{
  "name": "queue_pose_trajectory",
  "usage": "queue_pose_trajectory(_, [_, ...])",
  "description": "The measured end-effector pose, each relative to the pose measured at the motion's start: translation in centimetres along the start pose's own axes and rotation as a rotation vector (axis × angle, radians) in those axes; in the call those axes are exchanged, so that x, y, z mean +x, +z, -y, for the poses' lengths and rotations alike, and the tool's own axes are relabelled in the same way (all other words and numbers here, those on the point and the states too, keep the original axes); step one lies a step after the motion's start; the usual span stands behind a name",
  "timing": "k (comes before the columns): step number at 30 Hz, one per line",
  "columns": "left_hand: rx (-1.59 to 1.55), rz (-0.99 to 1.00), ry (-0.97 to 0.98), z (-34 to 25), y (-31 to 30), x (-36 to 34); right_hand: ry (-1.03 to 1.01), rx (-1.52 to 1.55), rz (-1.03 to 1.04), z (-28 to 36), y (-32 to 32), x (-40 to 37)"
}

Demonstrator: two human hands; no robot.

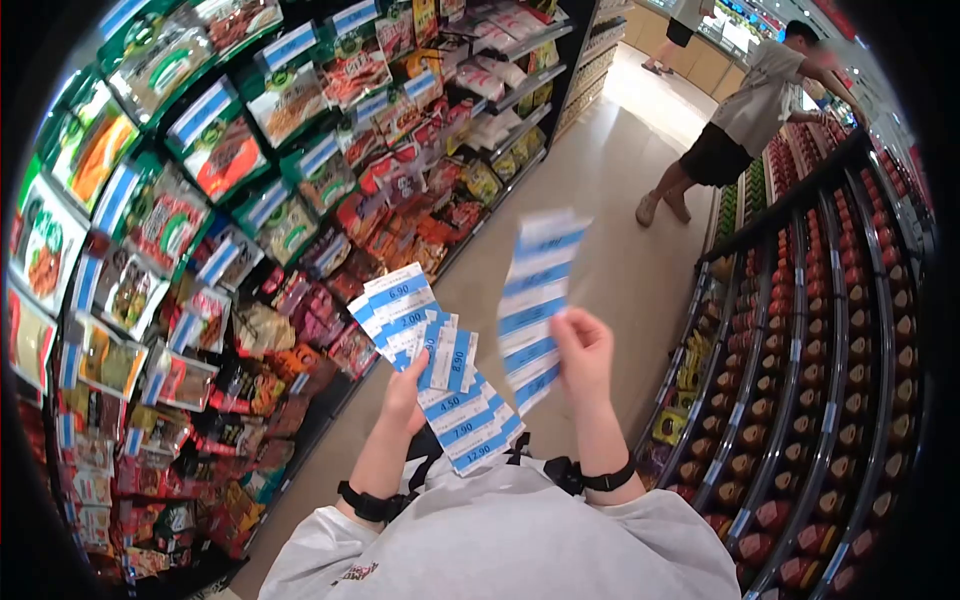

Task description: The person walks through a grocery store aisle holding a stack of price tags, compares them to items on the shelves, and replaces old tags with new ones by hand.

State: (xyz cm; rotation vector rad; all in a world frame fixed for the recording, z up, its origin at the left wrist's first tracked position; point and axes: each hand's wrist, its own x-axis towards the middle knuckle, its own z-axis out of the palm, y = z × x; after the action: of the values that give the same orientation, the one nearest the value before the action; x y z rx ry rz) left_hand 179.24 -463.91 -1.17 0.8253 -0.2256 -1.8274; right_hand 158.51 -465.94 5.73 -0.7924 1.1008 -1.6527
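Note:
My left hand (405, 395) is closed around a fanned stack of blue-and-white price labels (462, 430). Printed prices such as 6.90, 8.90 and 12.90 can be read on them. Between the thumb and fingers of my right hand (583, 350) is a separate strip of price labels (541, 290), held upright and blurred towards its top. The strip stands just right of the stack, with a narrow gap between them. Both hands are in front of my chest, above the aisle floor.
Left of me, a rack of hanging snack packets (215, 150) carries blue price tags. Shelves of packed jars or bottles (790, 400) line the right side. Farther along the tiled aisle (610, 190), another person (745, 110) leans over the right-hand shelf. Someone else's legs show at the far end.

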Motion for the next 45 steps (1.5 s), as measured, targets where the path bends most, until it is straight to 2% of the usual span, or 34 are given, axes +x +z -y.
queue_pose_trajectory(2, [-0.051, 0.029, -0.020, -1.4, 1.3, 3.1, 0.239, -0.183, 0.211, -2.4, 1.7, 2.7])
queue_pose_trajectory(3, [-0.134, 0.065, -0.024, -2.0, 2.0, 4.5, 0.241, -0.187, 0.211, -3.6, 2.5, 4.0])
queue_pose_trajectory(5, [-0.217, 0.135, -0.025, -3.8, 3.7, 7.1, 0.156, -0.509, 0.259, -5.7, 4.0, 7.1])
queue_pose_trajectory(6, [-0.230, 0.119, -0.023, -4.3, 3.8, 8.4, 0.173, -0.516, 0.270, -5.6, 4.8, 8.4])
queue_pose_trajectory(8, [0.069, 0.082, 0.056, -5.3, 4.0, 10.6, 0.181, -0.558, 0.331, -5.2, 6.6, 11.2])
queue_pose_trajectory(9, [0.089, 0.055, 0.037, -6.0, 4.4, 11.6, 0.195, -0.559, 0.344, -5.7, 6.8, 12.6])
queue_pose_trajectory(11, [0.080, 0.013, 0.064, -6.4, 4.4, 13.9, -0.081, -0.658, 0.476, -7.1, 6.9, 15.6])
queue_pose_trajectory(12, [0.076, -0.012, 0.090, -6.7, 4.5, 15.2, -0.078, -0.654, 0.488, -7.9, 6.7, 17.9])
queue_pose_trajectory(13, [0.073, -0.019, 0.101, -7.1, 4.6, 16.4, 0.014, -0.601, 0.406, -8.9, 6.2, 20.7])
queue_pose_trajectory(14, [0.076, -0.122, 0.122, -7.3, 4.6, 17.4, 0.106, -0.550, 0.327, -10.1, 5.7, 24.0])
queue_pose_trajectory(15, [0.076, -0.224, 0.144, -7.4, 4.6, 18.4, 0.152, -0.651, 0.357, -12.0, 4.9, 28.0])
queue_pose_trajectory(17, [0.062, -0.288, 0.174, -7.8, 5.0, 20.1, 0.194, -0.748, 0.407, -17.4, 4.2, 36.3])
queue_pose_trajectory(19, [0.028, -0.479, 0.225, -7.4, 5.6, 21.5, 0.680, -0.457, 0.506, -24.1, 4.5, 44.4])
queue_pose_trajectory(20, [0.001, -0.536, 0.284, -7.0, 5.8, 22.3, 0.678, -0.448, 0.531, -28.3, 4.7, 47.7])
queue_pose_trajectory(22, [-0.039, -0.741, 0.313, -6.3, 7.1, 23.6, 0.971, -0.083, 0.464, -36.4, 6.1, 53.5])
queue_pose_trajectory(23, [-0.066, -0.778, 0.365, -5.7, 7.4, 24.0, 0.911, -0.195, 0.461, -39.0, 7.2, 55.2])
queue_pose_trajectory(24, [-0.083, -0.886, 0.381, -5.0, 8.2, 24.3, 0.941, -0.180, 0.466, -42.4, 8.1, 56.1])
queue_pose_trajectory(26, [-0.120, -0.983, 0.391, -4.4, 9.5, 25.4, 0.208, -0.502, 0.604, -48.4, 10.5, 58.5])
queue_pose_trajectory(27, [-0.131, -1.052, 0.371, -4.1, 10.2, 26.2, 0.200, -0.614, 0.606, -45.1, 12.9, 59.0])
queue_pose_trajectory(28, [-0.144, -1.123, 0.343, -3.7, 11.0, 26.9, 0.212, -0.614, 0.628, -48.2, 13.4, 60.8])
queue_pose_trajectory(29, [-0.175, -1.153, 0.363, -3.4, 11.8, 27.7, 0.583, 0.183, 0.529, -51.3, 13.9, 62.4])
queue_pose_trajectory(30, [-0.186, -1.173, 0.360, -2.5, 11.7, 28.2, 0.898, 0.987, 0.335, -53.9, 13.8, 63.5])
queue_pose_trajectory(31, [-0.188, -1.164, 0.387, -1.4, 11.2, 28.6, 0.918, 0.981, 0.336, -52.5, 14.3, 63.7])
queue_pose_trajectory(33, [-0.193, -1.172, 0.416, -0.2, 11.2, 29.0, 0.403, 0.011, 0.558, -49.7, 14.9, 64.1])
queue_pose_trajectory(34, [-0.195, -1.165, 0.420, 0.3, 11.7, 29.2, 0.418, 0.008, 0.569, -50.7, 14.3, 65.0])
queue_pose_trajectory(36, [-0.205, -1.175, 0.428, 1.0, 12.7, 29.7, -0.174, -0.691, 0.752, -53.8, 12.8, 67.1])
queue_pose_trajectory(37, [-0.210, -1.166, 0.441, 1.0, 13.3, 30.2, -0.165, -0.689, 0.768, -53.3, 13.1, 67.2])
queue_pose_trajectory(39, [-0.229, -1.176, 0.446, 1.2, 13.9, 30.7, -0.307, -0.207, 0.741, -51.4, 13.1, 67.0])
queue_pose_trajectory(40, [-0.247, -1.165, 0.433, 1.4, 13.7, 30.9, -0.293, -0.210, 0.753, -51.0, 12.8, 66.6])
queue_pose_trajectory(42, [-0.264, -1.153, 0.419, 1.2, 13.9, 31.2, 0.233, -0.245, 0.841, -50.7, 11.9, 66.4])
queue_pose_trajectory(43, [-0.269, -1.092, 0.429, 0.9, 14.2, 31.5, 0.094, -0.317, 0.959, -51.0, 11.2, 66.4])
queue_pose_trajectory(44, [-0.270, -1.031, 0.442, 0.7, 14.3, 31.7, 0.093, -0.315, 0.957, -51.5, 10.8, 65.9])
queue_pose_trajectory(45, [-0.267, -1.032, 0.443, 0.8, 14.4, 31.7, 0.085, -0.301, 0.764, -51.5, 10.8, 64.7])
